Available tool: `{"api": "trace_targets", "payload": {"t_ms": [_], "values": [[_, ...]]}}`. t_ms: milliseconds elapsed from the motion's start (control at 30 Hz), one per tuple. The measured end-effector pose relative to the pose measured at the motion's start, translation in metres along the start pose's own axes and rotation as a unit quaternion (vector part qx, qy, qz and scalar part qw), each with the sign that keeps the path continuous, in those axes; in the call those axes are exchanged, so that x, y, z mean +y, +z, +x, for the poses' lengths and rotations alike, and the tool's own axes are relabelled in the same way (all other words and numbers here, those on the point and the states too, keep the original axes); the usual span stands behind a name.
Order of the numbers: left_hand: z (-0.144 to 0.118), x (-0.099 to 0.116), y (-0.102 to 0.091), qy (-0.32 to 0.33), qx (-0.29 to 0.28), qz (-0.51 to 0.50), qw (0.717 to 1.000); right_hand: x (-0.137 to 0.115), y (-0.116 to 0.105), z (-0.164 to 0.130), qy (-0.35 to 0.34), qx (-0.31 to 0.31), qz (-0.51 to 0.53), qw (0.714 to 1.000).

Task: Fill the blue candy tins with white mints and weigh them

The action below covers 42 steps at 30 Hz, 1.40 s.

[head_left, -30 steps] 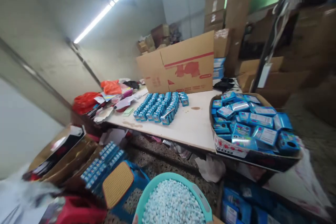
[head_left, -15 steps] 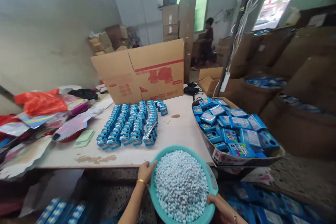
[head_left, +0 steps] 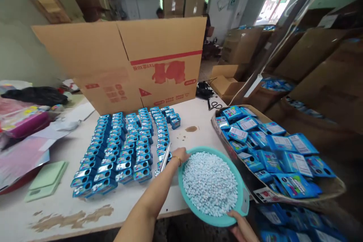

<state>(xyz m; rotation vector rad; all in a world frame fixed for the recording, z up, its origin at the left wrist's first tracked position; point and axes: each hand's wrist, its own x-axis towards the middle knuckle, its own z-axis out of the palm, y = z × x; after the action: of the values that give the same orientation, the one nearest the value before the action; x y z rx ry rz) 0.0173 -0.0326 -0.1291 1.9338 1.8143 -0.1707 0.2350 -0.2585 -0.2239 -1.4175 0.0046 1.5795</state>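
Observation:
A round turquoise basin (head_left: 244, 193) full of small pale blue and white pellets (head_left: 211, 183) hangs between my two hands over the table's front edge. My left hand (head_left: 181, 155) grips its far left rim, a gold bracelet at the wrist. Lower down, my right hand (head_left: 239, 227) is closed around the near right rim. Left of the basin stand rows of small blue boxes (head_left: 123, 162) with openings on top, some showing pellets inside. A metal tool like tweezers or tongs (head_left: 165, 157) lies across the rightmost row, partly behind my left forearm.
An open carton (head_left: 221, 132) heaped with blue boxes stands right of the basin, with more boxes (head_left: 283, 223) below. A large cardboard sheet (head_left: 159, 53) rises behind the rows. Black scissors (head_left: 216, 106) and a pale green scale-like device (head_left: 47, 181) lie on the table.
The basin has moved forward and to the right, from in front of the table's edge to partly over the tabletop. Both hands stay on its rim. The view has come closer to the table.

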Motion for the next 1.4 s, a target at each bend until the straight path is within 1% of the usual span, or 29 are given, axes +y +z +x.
{"api": "trace_targets", "payload": {"t_ms": [100,167,233,333,433,500,567,633,700,800,833,867,900,933,967,1000,1033,1067,1100,1133,1167,1200,1233,1267,1300,1333,1400], "values": [[0.015,-0.004,-0.018,0.032,0.008,0.009,0.999,-0.007,0.015,0.01,-0.014,0.043,0.013,0.999],[0.013,-0.017,-0.03,0.036,0.039,0.014,0.998,-0.01,0.019,0.014,0.0,0.064,0.012,0.998],[0.002,-0.037,-0.039,0.018,0.071,0.024,0.997,-0.011,0.019,0.017,0.021,0.076,0.007,0.997],[-0.018,-0.067,-0.04,-0.03,0.08,0.049,0.995,-0.015,0.016,0.024,0.045,0.088,-0.005,0.995],[-0.029,-0.082,-0.031,-0.064,0.073,0.072,0.993,-0.026,0.016,0.034,0.061,0.082,-0.029,0.994],[-0.029,-0.082,-0.025,-0.081,0.077,0.086,0.99,-0.039,0.018,0.04,0.069,0.074,-0.053,0.993],[-0.026,-0.077,-0.024,-0.096,0.077,0.098,0.988,-0.053,0.023,0.044,0.079,0.056,-0.079,0.992],[-0.023,-0.07,-0.025,-0.104,0.069,0.109,0.986,-0.065,0.028,0.045,0.087,0.03,-0.09,0.992],[-0.022,-0.063,-0.03,-0.104,0.054,0.122,0.986,-0.073,0.032,0.043,0.089,0.009,-0.078,0.993],[-0.018,-0.056,-0.037,-0.11,0.04,0.135,0.984,-0.086,0.029,0.044,0.098,-0.027,-0.053,0.993],[-0.015,-0.055,-0.04,-0.127,0.055,0.128,0.982,-0.093,0.025,0.046,0.109,-0.041,-0.049,0.992],[-0.012,-0.055,-0.043,-0.126,0.078,0.113,0.982,-0.101,0.019,0.048,0.128,-0.054,-0.053,0.989],[-0.01,-0.054,-0.045,-0.108,0.106,0.091,0.984,-0.113,0.013,0.048,0.171,-0.101,-0.093,0.976],[-0.009,-0.052,-0.047,-0.093,0.127,0.057,0.986,-0.126,0.005,0.048,0.204,-0.166,-0.16,0.951],[-0.01,-0.048,-0.048,-0.096,0.138,0.014,0.986,-0.143,-0.004,0.045,0.22,-0.228,-0.232,0.92],[-0.013,-0.044,-0.048,-0.105,0.148,-0.029,0.983,-0.163,-0.013,0.042,0.213,-0.281,-0.307,0.884],[-0.017,-0.037,-0.045,-0.113,0.15,-0.074,0.979,-0.185,-0.022,0.038,0.174,-0.307,-0.372,0.858],[-0.023,-0.028,-0.041,-0.116,0.146,-0.116,0.976,-0.21,-0.032,0.034,0.113,-0.3,-0.42,0.849],[-0.029,-0.018,-0.035,-0.111,0.135,-0.15,0.973,-0.236,-0.042,0.031,0.031,-0.243,-0.461,0.853],[-0.035,-0.008,-0.026,-0.095,0.119,-0.178,0.972,-0.261,-0.053,0.03,-0.071,-0.139,-0.507,0.848],[-0.039,0.004,-0.016,-0.074,0.103,-0.197,0.972,-0.284,-0.064,0.031,-0.166,-0.018,-0.553,0.816],[-0.044,0.015,-0.006,-0.053,0.093,-0.208,0.972,-0.303,-0.075,0.033,-0.24,0.078,-0.594,0.764],[-0.047,0.025,0.005,-0.035,0.088,-0.21,0.973,-0.317,-0.084,0.038,-0.265,0.137,-0.638,0.71],[-0.051,0.035,0.016,-0.021,0.087,-0.206,0.974,-0.325,-0.092,0.043,-0.259,0.16,-0.68,0.667],[-0.055,0.042,0.025,-0.012,0.092,-0.197,0.976,-0.327,-0.098,0.049,-0.243,0.156,-0.717,0.635],[-0.06,0.048,0.031,-0.008,0.099,-0.186,0.978,-0.325,-0.102,0.054,-0.222,0.146,-0.748,0.609],[-0.07,0.056,0.039,-0.005,0.101,-0.16,0.982,-0.311,-0.105,0.063,-0.202,0.134,-0.781,0.576]]}}
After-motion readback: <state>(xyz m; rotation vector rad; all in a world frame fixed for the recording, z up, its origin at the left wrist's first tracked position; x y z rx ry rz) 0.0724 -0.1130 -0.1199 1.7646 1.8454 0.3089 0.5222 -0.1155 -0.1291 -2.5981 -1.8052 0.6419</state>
